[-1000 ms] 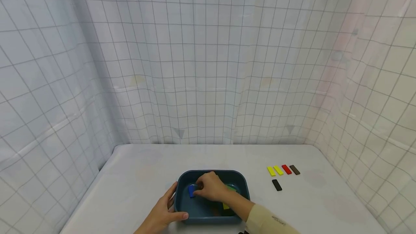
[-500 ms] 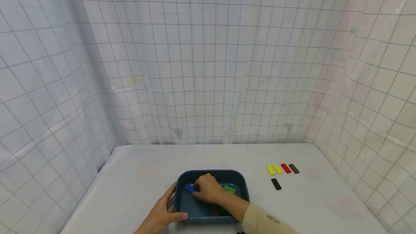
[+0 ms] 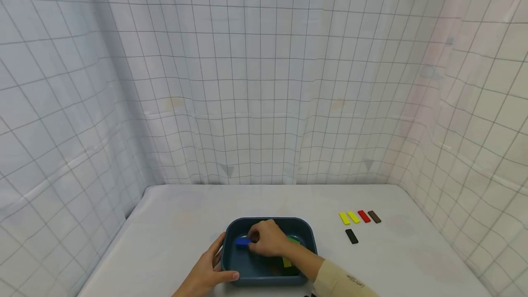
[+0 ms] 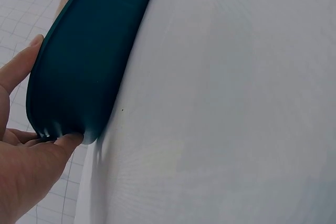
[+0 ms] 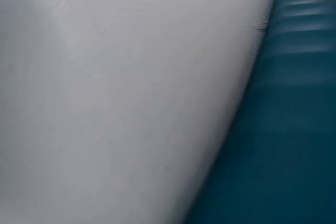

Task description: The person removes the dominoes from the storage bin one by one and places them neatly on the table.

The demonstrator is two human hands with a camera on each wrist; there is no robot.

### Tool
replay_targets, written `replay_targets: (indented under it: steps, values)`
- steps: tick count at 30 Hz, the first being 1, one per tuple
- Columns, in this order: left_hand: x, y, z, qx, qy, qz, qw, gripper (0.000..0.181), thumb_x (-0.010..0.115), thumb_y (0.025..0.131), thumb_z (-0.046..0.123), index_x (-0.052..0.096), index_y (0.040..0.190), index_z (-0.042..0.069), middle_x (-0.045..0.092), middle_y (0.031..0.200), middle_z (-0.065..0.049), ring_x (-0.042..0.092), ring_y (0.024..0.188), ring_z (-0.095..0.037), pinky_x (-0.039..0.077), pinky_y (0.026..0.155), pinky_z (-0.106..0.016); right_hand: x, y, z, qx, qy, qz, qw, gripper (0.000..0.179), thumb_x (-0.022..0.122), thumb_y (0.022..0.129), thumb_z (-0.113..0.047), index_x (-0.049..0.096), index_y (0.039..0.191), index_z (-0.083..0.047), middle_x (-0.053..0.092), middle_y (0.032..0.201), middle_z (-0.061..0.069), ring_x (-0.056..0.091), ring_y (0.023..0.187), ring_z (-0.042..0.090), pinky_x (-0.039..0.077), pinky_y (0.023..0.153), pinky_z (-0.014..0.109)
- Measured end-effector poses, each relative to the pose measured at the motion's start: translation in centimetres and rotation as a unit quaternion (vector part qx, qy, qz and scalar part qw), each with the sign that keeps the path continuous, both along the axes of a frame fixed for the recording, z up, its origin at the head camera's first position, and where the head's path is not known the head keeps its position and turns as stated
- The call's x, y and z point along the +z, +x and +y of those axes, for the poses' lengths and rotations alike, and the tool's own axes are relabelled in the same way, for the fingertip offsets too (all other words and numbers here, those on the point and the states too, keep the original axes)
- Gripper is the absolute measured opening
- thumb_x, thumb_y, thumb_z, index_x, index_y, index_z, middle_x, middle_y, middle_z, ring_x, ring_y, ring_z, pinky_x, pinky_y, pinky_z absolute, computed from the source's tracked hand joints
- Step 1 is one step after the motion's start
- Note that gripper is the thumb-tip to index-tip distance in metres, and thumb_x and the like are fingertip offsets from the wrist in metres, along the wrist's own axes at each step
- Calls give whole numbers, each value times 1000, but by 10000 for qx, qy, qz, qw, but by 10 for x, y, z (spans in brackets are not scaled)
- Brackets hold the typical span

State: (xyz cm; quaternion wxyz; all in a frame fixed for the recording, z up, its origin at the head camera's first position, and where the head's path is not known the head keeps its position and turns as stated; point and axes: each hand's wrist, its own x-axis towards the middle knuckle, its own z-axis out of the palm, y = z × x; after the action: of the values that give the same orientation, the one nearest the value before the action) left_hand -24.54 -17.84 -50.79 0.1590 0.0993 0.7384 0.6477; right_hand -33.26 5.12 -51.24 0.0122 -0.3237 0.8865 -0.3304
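Observation:
A dark teal plastic bin (image 3: pixel 264 281) stands near the front of the white table. Inside it, toward the left, my right hand (image 3: pixel 270 239) pinches a small blue block (image 3: pixel 242 242) between thumb and fingers. The block lies crosswise, its right end covered by the fingertips. My left hand (image 3: pixel 204 270) holds the bin's near left corner, with fingers along the left wall and the thumb at the front. The left wrist view has this hand (image 4: pixel 29 166) around the bin's outer wall (image 4: pixel 79 66). Only the bin's outside (image 5: pixel 294 129) fills the right wrist view's right side; the right hand is out of sight there.
Under the right forearm, a green block (image 3: pixel 295 240) and a yellow block (image 3: pixel 287 262) lie partly hidden in the bin. To the right on the table are two yellow strips (image 3: pixel 349 217), a red one (image 3: pixel 364 216), a brown one (image 3: pixel 374 217) and a black one (image 3: pixel 352 236).
In my right hand's fingers the blue block has turned from pointing lengthwise, through a slant, to lying crosswise. My left hand keeps its place on the bin.

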Motion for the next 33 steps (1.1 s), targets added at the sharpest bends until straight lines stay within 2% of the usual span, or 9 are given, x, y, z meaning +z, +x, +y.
replay_targets:
  steps: [4,9,15,23,28,33]
  values:
    - [0,1,0,-17,80,-24,10000,106,80,93,20,5,163,-5,2,168,-30,16,150,-50,44,108,-47,3,0,4,132,-128,-18,9998,14,78,82,-14,79,94,-7,66,79,-13,60,71,-2,52,64,15]
    - [-1,0,0,-20,62,-43,10000,106,80,93,20,5,164,-5,2,168,-30,16,150,-50,44,108,-47,5,0,7,261,-52,50,9996,14,78,82,-14,78,94,-7,63,76,-15,58,67,-2,51,61,14]
    - [-3,0,-1,-133,182,9,9997,107,79,93,18,2,163,-6,0,167,-31,14,150,-51,46,108,-46,10,2,12,199,54,67,9998,15,77,82,-16,78,95,-9,63,78,-15,58,70,-1,51,65,15]
    - [-4,1,-1,-61,213,-83,9997,107,79,92,17,3,163,-5,1,167,-32,14,150,-53,48,106,-47,15,2,19,128,7,319,9994,13,77,82,-16,79,94,-10,64,80,-14,58,73,-1,51,67,16]
    - [-3,1,0,35,33,-60,10000,107,81,91,19,5,163,-5,3,167,-32,15,149,-53,46,107,-48,21,4,24,5,-91,413,9991,11,77,83,-15,78,92,-9,64,79,-14,58,72,0,52,66,17]
    - [-2,1,0,58,-43,-21,10000,107,81,92,20,5,163,-6,4,166,-34,16,148,-55,45,107,-51,26,4,34,18,191,467,9987,12,76,84,-15,78,94,-9,62,79,-14,57,72,-1,51,66,17]
